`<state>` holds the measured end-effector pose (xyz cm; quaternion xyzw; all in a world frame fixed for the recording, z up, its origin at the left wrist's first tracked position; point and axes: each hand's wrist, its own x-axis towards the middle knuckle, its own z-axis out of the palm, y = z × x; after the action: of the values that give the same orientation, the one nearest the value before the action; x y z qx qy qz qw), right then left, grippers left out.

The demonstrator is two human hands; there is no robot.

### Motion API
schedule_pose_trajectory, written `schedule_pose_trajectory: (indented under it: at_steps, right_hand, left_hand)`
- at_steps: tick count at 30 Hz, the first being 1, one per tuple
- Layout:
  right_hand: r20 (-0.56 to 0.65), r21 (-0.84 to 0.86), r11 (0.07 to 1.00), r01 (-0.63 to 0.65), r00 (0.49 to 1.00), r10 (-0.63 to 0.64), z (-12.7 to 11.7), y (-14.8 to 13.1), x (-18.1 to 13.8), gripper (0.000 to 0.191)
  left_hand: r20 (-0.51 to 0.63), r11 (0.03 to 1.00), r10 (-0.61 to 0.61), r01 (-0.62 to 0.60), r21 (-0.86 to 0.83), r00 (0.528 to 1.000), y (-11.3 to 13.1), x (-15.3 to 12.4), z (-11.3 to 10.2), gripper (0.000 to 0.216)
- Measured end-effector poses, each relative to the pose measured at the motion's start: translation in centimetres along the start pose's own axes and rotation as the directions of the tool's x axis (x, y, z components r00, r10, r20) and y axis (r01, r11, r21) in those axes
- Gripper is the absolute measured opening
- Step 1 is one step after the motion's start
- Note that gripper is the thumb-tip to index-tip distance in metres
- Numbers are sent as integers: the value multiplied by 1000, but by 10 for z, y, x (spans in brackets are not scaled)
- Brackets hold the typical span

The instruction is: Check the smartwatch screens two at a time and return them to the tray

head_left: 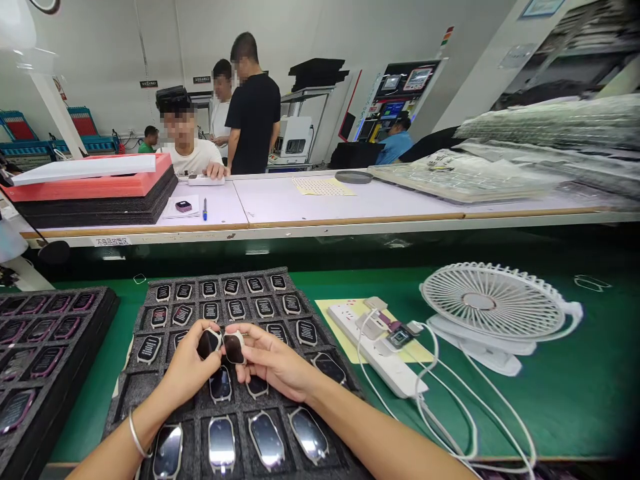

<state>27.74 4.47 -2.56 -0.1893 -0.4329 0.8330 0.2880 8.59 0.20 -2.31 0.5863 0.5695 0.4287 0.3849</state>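
My left hand (187,367) pinches a dark-screened smartwatch body (209,342) between thumb and fingers. Close beside it, a second smartwatch body (234,348) with a pale frame is gripped in my right hand (275,363). The two watch bodies nearly meet; whether they touch I cannot tell. Both hands hover over a black foam tray (135,387) whose pockets hold rows of strapless watches. Toward the back, many screens are lit with text, while the nearest watches, such as a silver-framed watch (221,443), have dark, shiny screens. One pocket near my left wrist holds no watch.
Left lies another foam tray (100,353) of purple-framed watches. At right, a power strip (370,350) with cables and a white fan (493,303) stand on the green mat (370,283). Behind runs a raised shelf (280,200) with stacked foam and bagged trays; a co-worker (193,150) sits beyond.
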Motion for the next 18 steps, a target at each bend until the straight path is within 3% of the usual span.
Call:
schedule_pose_trajectory:
  at_steps: [18]
  right_hand:
    - [15, 4, 1000, 6, 1000, -6, 1, 1, 0, 49]
  left_hand:
    - [-10, 998, 9, -9, 63, 1000, 2, -1, -1, 30]
